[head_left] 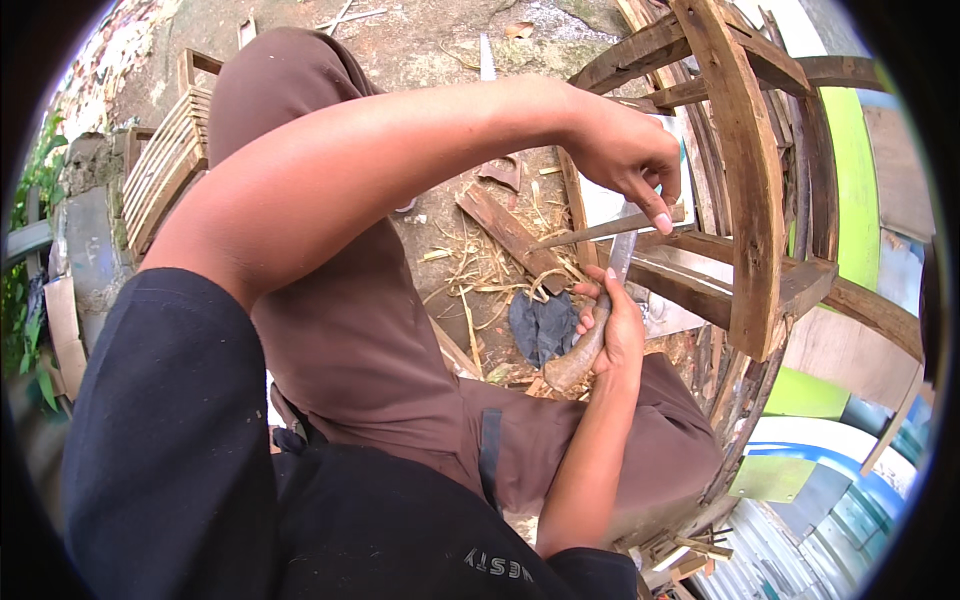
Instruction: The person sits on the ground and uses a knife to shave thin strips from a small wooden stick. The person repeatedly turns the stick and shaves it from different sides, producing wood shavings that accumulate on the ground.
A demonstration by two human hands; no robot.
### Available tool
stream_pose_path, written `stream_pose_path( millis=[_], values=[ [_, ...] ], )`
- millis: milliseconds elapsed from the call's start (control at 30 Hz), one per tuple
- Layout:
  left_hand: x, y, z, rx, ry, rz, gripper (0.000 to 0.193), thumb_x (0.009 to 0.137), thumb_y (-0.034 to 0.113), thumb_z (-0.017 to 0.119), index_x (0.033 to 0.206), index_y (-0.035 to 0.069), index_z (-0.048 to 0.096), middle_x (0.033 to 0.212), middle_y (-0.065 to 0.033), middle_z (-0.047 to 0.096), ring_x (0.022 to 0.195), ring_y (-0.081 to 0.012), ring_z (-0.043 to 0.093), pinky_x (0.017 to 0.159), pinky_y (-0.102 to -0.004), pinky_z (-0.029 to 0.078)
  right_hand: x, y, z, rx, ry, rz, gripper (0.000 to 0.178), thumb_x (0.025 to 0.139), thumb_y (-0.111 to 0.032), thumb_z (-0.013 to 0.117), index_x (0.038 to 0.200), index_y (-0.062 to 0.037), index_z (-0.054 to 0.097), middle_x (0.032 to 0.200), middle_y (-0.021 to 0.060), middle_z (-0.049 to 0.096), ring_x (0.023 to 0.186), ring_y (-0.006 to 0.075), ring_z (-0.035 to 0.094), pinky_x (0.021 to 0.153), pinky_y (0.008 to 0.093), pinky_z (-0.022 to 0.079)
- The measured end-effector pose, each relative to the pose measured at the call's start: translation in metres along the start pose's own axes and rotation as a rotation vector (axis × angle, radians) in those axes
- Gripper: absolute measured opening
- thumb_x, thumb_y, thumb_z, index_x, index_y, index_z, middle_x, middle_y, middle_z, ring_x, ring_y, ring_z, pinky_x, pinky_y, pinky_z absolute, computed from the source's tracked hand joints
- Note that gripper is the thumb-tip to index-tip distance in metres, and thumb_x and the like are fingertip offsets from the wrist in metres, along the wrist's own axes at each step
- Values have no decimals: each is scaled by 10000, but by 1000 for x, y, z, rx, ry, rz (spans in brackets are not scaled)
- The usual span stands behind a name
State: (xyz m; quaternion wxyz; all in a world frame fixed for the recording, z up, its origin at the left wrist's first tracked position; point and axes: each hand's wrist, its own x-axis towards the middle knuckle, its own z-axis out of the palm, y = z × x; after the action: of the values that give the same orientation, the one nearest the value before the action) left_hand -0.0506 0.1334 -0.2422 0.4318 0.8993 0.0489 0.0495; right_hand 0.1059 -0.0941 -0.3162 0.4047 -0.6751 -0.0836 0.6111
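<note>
My left hand (645, 160) reaches across from the left, closed in a pinch on the end of a thin wooden strip (585, 234). That strip points left and slightly down, over a plank on the ground. Below it, my right hand (622, 330) is wrapped around the curved handle of a knife (572, 368). The pale blade stands up from this hand and crosses the strip close to my left fingers. Whether the edge touches the wood cannot be made out. A dark grey cloth (540, 325) lies just left of my right hand.
A rough wooden frame (745, 180) stands close on the right, with a white sheet (602, 205) behind my left hand. Curly shavings surround a brown plank (508, 228). Slatted wooden pieces (165, 165) stand at left; a narrow metal blade (487, 57) lies farther ahead.
</note>
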Motion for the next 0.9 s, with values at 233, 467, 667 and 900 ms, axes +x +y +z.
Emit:
stream_pose_path(
  millis=[233,467,667,900],
  values=[
    [-13,11,-3,63,64,-19,386,953,426,663,1041,60,747,907,-128,733,851,-284,699,767,-413,544,-1,-7,15,-6,8,-17,430,1018,-339,595,1225,38,608,884,132,692,483,117,528,424,256,443],
    [-6,19,16,125,48,53,421,965,378,653,1240,60,644,899,-112,736,844,-301,715,741,-418,547,-13,-5,17,29,-41,-51,424,1018,-330,593,1211,47,602,863,142,683,463,115,517,413,256,439],
    [-27,40,47,68,449,120,346,990,345,629,966,14,728,841,-113,709,791,-283,681,723,-400,527,-21,0,16,-55,-37,-88,446,1016,-351,592,1217,46,608,875,133,677,478,113,520,422,251,453],
    [-28,57,93,-344,749,-204,530,1057,331,548,666,-5,670,543,-24,572,526,-91,514,509,-313,426,-20,12,10,-124,-60,-117,456,1024,-362,572,1205,55,618,857,149,680,489,119,518,431,273,461]
  ],
)
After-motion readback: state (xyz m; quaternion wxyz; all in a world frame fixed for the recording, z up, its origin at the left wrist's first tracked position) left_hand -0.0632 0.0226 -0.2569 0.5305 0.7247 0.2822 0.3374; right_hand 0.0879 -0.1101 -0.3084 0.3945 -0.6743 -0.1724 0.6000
